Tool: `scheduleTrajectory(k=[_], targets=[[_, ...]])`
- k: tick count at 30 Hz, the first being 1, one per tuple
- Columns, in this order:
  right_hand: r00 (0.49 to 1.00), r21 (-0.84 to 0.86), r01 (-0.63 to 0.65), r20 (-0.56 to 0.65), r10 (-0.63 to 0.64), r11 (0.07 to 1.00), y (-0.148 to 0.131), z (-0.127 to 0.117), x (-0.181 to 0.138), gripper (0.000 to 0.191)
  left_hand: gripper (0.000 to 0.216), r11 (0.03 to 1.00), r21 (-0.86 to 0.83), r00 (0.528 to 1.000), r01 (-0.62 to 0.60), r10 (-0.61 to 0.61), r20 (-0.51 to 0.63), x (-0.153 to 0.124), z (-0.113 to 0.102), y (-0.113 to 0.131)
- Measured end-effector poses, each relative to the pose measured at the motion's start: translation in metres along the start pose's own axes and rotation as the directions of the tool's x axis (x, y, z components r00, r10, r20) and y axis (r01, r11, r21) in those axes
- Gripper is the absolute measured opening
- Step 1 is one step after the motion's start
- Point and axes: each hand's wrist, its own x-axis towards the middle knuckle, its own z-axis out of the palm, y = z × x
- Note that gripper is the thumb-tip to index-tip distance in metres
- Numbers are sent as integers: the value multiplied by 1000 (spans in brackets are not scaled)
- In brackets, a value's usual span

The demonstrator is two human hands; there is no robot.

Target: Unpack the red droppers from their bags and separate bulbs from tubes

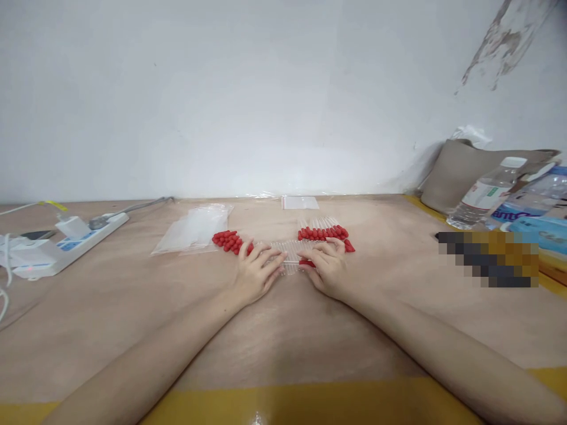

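My right hand (330, 268) pinches a red rubber dropper bulb (306, 263) between thumb and fingertips. Facing it, my left hand (257, 273) has its thumb and fingers closed on a thin clear dropper tube (291, 262), which spans the gap to the bulb. Whether the tube sits inside the bulb is too small to tell. Beneath and behind both hands lies a row of clear tubes (291, 249). Loose red bulbs (227, 240) are heaped beyond my left hand. Past my right hand, several droppers with red bulbs (323, 232) lie side by side, tubes pointing to the wall.
Clear plastic bags (195, 229) lie at left of the bulbs, and a small zip bag (300, 203) is near the wall. A power strip (73, 245) with plugs stands far left. On the right are water bottles (485, 195), a grey-brown bag (447, 171) and a pixelated patch.
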Motion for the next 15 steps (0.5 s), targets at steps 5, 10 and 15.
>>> scheduleTrajectory(k=[5, 10, 15], targets=[[999, 37, 28, 24, -29, 999, -3, 4, 0, 17, 18, 998, 34, 998, -56, 56, 8, 3, 3, 8], [993, 5, 63, 97, -64, 998, -4, 6, 0, 18, 13, 997, 52, 999, -52, 52, -1, 3, 2, 9], [987, -31, 67, 148, -62, 997, -7, 0, 3, 18, 16, 998, 45, 994, -36, 32, 102, 3, 0, 9]])
